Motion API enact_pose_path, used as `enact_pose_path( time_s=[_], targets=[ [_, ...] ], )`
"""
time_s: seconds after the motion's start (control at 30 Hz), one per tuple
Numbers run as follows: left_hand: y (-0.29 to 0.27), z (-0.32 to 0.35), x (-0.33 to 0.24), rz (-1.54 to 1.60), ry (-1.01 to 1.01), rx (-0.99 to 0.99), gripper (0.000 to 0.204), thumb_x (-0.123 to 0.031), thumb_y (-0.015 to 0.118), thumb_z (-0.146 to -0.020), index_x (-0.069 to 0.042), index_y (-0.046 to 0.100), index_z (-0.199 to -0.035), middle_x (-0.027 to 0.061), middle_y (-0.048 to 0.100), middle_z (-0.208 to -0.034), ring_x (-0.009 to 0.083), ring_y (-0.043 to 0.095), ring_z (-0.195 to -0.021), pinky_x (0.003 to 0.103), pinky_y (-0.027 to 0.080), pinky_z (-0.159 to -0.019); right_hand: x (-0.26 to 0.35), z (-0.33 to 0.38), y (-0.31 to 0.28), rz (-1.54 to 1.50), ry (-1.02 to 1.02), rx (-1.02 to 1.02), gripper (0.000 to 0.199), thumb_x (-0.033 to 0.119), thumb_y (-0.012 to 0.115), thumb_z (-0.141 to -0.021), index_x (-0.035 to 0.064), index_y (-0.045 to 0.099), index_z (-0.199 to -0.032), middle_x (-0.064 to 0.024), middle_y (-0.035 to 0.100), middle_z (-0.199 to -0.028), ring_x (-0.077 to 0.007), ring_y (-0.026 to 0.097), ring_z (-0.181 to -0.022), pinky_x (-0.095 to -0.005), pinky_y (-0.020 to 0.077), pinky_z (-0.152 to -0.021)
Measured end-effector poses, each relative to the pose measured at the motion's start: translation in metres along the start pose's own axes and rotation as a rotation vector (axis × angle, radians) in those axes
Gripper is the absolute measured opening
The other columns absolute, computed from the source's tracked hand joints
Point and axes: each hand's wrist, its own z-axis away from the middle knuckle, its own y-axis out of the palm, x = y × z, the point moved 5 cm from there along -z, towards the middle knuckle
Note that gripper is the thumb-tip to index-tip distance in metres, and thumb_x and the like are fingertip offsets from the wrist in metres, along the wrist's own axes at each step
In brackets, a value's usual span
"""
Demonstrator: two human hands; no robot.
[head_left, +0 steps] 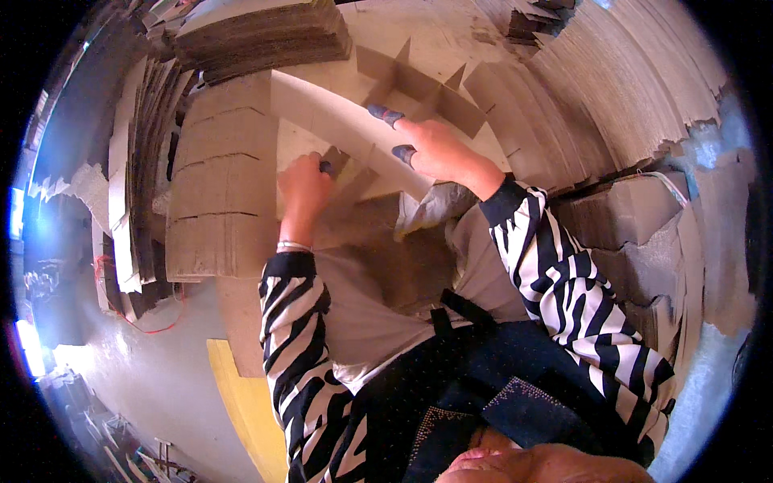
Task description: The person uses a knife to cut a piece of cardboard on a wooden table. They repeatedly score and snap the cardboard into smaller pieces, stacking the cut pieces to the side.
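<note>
A long cardboard strip (330, 113) runs slantwise across the work surface in front of me. My right hand (447, 157) grips it toward its right end, with dark covers on thumb and forefinger. Lower left, my left hand (306, 185) is closed, its thumb also covered, on a shorter cardboard strip (345, 179) that is blurred and partly hidden. This shorter piece lies across the near side of the long strip; whether they interlock I cannot tell. Beyond my right hand stands a cardboard divider (419, 84) of crossed strips.
Slotted cardboard strips are stacked on the left (221, 177), with another pile (262, 36) at the far left. More cardboard stacks (539, 125) crowd the right side. Crumpled plastic (431, 209) lies by my lap. A yellow board (241, 402) is at the lower left.
</note>
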Motion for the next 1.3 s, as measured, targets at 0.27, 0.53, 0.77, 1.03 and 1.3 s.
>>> enact_pose_path(
  time_s=[0.27,0.53,0.77,1.03,1.3],
  targets=[
    [0.004,-0.020,0.026,0.048,-0.235,-0.026,0.018,-0.020,0.060,-0.079,-0.010,0.068,-0.092,0.0122,0.069,-0.093,0.0336,0.066,-0.091,0.048,0.052,-0.074,0.037,0.000,-0.018,0.179,-0.060,0.045,0.062,0.011,0.060,-0.082,0.0146,0.040,-0.140,-0.0200,0.060,-0.074,-0.0421,0.059,-0.071,-0.0518,0.0447,-0.061],
    [-0.003,-0.022,0.026,-0.013,-0.255,-0.053,0.020,-0.020,0.061,-0.078,-0.010,0.068,-0.094,0.0141,0.069,-0.097,0.0341,0.065,-0.094,0.048,0.051,-0.076,0.041,-0.017,-0.015,0.226,-0.078,0.061,0.036,0.007,0.059,-0.077,0.0095,0.054,-0.112,-0.0193,0.061,-0.074,-0.0406,0.061,-0.074,-0.0523,0.0459,-0.061],
    [-0.034,0.001,-0.026,0.104,0.092,-0.302,0.027,-0.025,0.065,-0.078,-0.007,0.068,-0.098,0.0159,0.068,-0.100,0.0340,0.064,-0.096,0.049,0.050,-0.077,0.043,-0.035,-0.020,0.217,-0.119,0.120,0.031,0.005,0.058,-0.075,0.0039,0.052,-0.106,-0.0193,0.063,-0.078,-0.0416,0.061,-0.077,-0.0533,0.0471,-0.063],
    [0.035,0.015,-0.039,0.152,0.155,0.257,0.026,-0.029,0.066,-0.077,-0.010,0.071,-0.094,0.0157,0.068,-0.093,0.0360,0.065,-0.092,0.047,0.052,-0.076,0.022,-0.010,0.027,0.202,-0.100,0.282,0.045,0.005,0.056,-0.077,0.0050,0.049,-0.122,-0.0205,0.064,-0.084,-0.0415,0.062,-0.079,-0.0524,0.0478,-0.063],
    [0.013,0.014,-0.065,0.092,0.149,0.179,0.018,-0.015,0.062,-0.076,-0.008,0.070,-0.091,0.0169,0.068,-0.091,0.0378,0.064,-0.088,0.048,0.052,-0.074,-0.009,0.039,0.074,0.175,-0.044,0.078,0.031,0.005,0.058,-0.079,0.0059,0.058,-0.110,-0.0157,0.064,-0.073,-0.0366,0.065,-0.070,-0.0496,0.0482,-0.057]
  ],
)
